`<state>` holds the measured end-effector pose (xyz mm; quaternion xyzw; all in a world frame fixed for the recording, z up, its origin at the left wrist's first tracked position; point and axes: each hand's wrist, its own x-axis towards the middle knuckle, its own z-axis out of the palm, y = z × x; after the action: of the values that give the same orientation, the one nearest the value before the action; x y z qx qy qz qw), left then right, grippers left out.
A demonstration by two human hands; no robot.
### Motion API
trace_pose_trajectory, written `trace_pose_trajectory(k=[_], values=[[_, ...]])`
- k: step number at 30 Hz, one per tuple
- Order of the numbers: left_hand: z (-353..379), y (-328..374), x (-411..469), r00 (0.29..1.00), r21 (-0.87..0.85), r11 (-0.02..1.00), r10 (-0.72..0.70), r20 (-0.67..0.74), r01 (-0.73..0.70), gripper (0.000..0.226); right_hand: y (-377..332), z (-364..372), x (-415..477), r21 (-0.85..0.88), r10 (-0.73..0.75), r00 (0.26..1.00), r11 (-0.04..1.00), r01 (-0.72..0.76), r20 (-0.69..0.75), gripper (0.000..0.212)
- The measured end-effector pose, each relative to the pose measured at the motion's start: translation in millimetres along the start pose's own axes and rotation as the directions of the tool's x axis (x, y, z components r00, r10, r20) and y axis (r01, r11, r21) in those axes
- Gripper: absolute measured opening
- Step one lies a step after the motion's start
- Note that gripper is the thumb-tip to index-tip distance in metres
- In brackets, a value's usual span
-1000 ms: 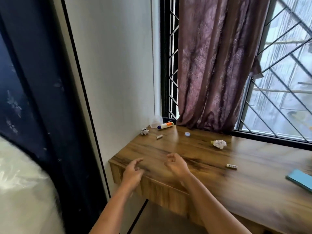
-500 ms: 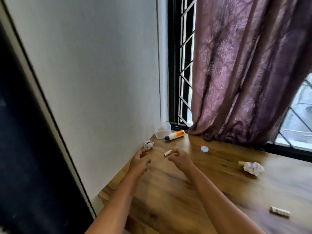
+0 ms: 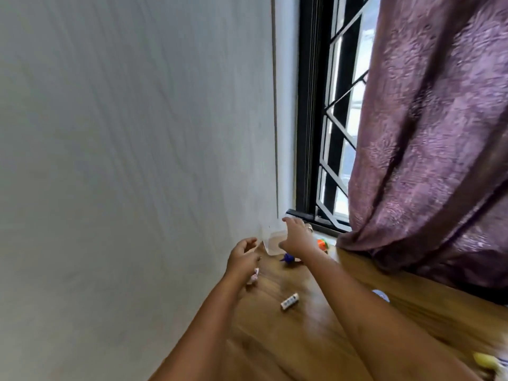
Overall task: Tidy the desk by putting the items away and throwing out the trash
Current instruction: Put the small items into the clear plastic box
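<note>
A clear plastic container (image 3: 270, 239) stands in the far corner of the wooden desk (image 3: 297, 339), against the wall. My right hand (image 3: 297, 239) is spread open right beside it, fingers at its rim; I cannot tell if they touch. My left hand (image 3: 243, 257) hovers open, fingers curled, over a small crumpled paper ball (image 3: 253, 276). A marker with a blue cap (image 3: 287, 257) and orange end (image 3: 323, 244) lies behind my right wrist, mostly hidden. A small white eraser-like piece (image 3: 289, 301) lies between my forearms.
The white wall runs along the desk's left edge. A window grille (image 3: 334, 149) and a purple curtain (image 3: 439, 138) stand behind the desk. A pale blue cap (image 3: 382, 295) peeks from behind my right forearm. Crumpled yellow-white paper (image 3: 492, 364) lies at the bottom right.
Both hands have moved forward to the desk's far corner. My right hand reached the clear container and opened; my left moved over the paper ball. The view has come closer.
</note>
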<state>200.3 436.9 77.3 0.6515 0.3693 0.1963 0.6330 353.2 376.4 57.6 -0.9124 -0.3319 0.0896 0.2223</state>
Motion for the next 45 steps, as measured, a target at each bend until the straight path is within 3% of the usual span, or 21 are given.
trace_pose_trajectory(k=[3,5,10,16,20,22,23,24,25,26,27,28,29,30,32,34,37,39,43,45], values=[[7.8,2.7,19.3,1.000,0.009,1.000,-0.008,0.006,0.008,0.039,0.2,2.7,33.5,-0.340,-0.160,0.987,0.927,0.157,0.021,0.069],[10.3,2.1,30.6,1.000,0.032,0.999,-0.009,0.017,0.008,0.041,0.9,4.0,53.5,-0.445,-0.193,0.980,0.874,0.197,0.055,0.066],[7.1,-7.3,44.9,0.999,0.074,0.997,0.017,0.035,-0.019,0.043,2.8,18.4,74.6,-0.523,-0.183,0.967,0.815,0.249,0.176,0.064],[-3.4,-14.9,38.0,0.998,0.039,0.998,0.055,0.030,-0.057,0.037,3.0,9.6,64.0,-0.538,-0.286,0.957,0.801,0.262,0.042,0.062],[-9.8,-19.0,30.4,0.992,-0.003,0.993,0.122,0.031,-0.122,0.038,-1.6,-16.5,34.5,-0.437,-0.391,0.901,0.855,0.281,-0.186,0.067],[-14.8,-19.3,21.7,0.986,-0.022,0.988,0.154,0.057,-0.153,0.042,-1.4,-29.8,9.6,-0.193,-0.333,0.888,0.940,0.283,-0.318,0.069],[-18.4,-21.3,18.1,0.982,-0.026,0.985,0.171,0.084,-0.169,0.044,-1.5,-33.4,-4.4,0.029,-0.235,0.899,0.964,0.264,-0.369,0.072],[-22.1,-25.1,13.3,0.975,-0.029,0.983,0.183,0.128,-0.181,0.048,-2.5,-36.2,-22.3,0.320,-0.101,0.923,0.919,0.229,-0.371,0.077],[-26.3,-29.6,7.5,0.965,-0.037,0.982,0.191,0.178,-0.188,0.054,-2.9,-36.1,-42.6,0.627,0.017,0.955,0.757,0.182,-0.298,0.081],[-30.5,-33.9,0.0,0.952,-0.047,0.980,0.200,0.234,-0.194,0.064,-3.0,-32.5,-64.2,0.861,0.068,0.981,0.493,0.127,-0.184,0.082],[-34.4,-39.3,-7.5,0.934,-0.065,0.977,0.212,0.286,-0.202,0.076,-0.8,-23.8,-84.6,0.972,0.062,0.996,0.227,0.054,-0.069,0.083],[-37.1,-45.9,-15.5,0.915,-0.088,0.975,0.224,0.335,-0.206,0.089,2.6,-10.5,-103.4,0.998,0.025,0.999,0.049,-0.039,0.038,0.087],[-39.5,-52.9,-24.7,0.893,-0.123,0.972,0.232,0.385,-0.200,0.098,6.4,6.1,-122.7,0.993,-0.024,0.994,-0.031,-0.110,0.109,0.093],[-41.6,-59.9,-34.6,0.869,-0.159,0.967,0.248,0.427,-0.198,0.101,8.6,22.7,-141.2,0.985,-0.058,0.984,-0.036,-0.168,0.166,0.100],[-48.1,-78.9,-49.0,0.847,-0.184,0.957,0.284,0.450,-0.224,0.091,10.3,49.8,-172.4,0.962,-0.070,0.961,0.084,-0.260,0.266,0.111],[-56.4,-98.9,-54.6,0.870,-0.144,0.958,0.284,0.404,-0.246,0.088,11.3,66.8,-189.6,0.927,-0.059,0.946,0.229,-0.297,0.318,0.102],[-68.6,-125.8,-53.7,0.893,-0.049,0.957,0.284,0.350,-0.285,0.089,8.7,75.4,-195.6,0.743,0.001,0.956,0.629,-0.228,0.293,0.076],[-72.2,-136.0,-50.9,0.902,0.006,0.951,0.290,0.319,-0.308,0.082,11.8,79.8,-188.7,0.577,0.065,0.968,0.792,-0.197,0.241,0.068],[-75.7,-145.7,-49.8,0.903,0.024,0.942,0.314,0.294,-0.336,0.087,21.8,82.0,-166.4,0.310,0.153,0.988,0.939,-0.147,0.004,0.040],[-75.2,-150.8,-48.8,0.901,0.046,0.931,0.336,0.276,-0.361,0.086,26.1,81.0,-150.6,0.123,0.093,0.995,0.989,-0.087,-0.042,0.042]])
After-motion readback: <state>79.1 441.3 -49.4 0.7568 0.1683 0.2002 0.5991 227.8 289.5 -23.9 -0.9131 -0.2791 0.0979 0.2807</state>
